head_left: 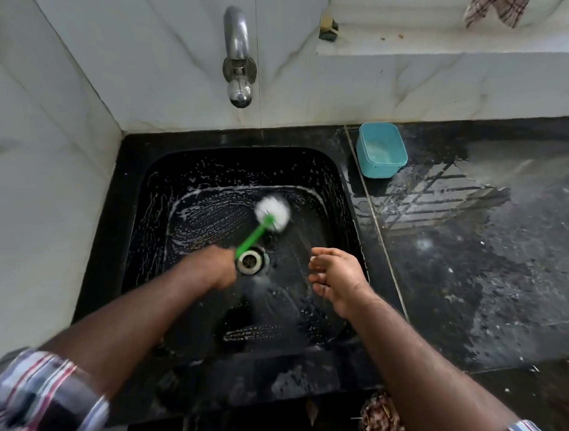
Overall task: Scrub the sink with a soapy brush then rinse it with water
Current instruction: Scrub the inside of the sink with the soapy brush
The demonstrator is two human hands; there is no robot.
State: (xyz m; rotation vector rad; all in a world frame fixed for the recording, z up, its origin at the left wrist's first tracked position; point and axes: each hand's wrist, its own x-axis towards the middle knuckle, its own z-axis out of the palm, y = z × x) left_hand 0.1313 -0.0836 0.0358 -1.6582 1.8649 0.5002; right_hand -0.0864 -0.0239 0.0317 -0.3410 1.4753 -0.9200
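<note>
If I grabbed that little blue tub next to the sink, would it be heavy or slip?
The blue tub looks like thin plastic, so probably light for its size. It sits on a wet black counter, so it may slide easily when pushed and feel slippery. It seems to hold a bit of soapy liquid, which could slosh or spill if tipped.

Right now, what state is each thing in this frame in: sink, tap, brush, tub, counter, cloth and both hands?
sink: soapy, suds on walls and floor
tap: no water running
brush: white head blurred, on the sink floor
left hand: grips the green brush handle
right hand: holds nothing, fingers loosely curled over the sink
blue tub: upright on the counter, pale residue inside
counter: wet
checked cloth: hanging at the ledge
</note>
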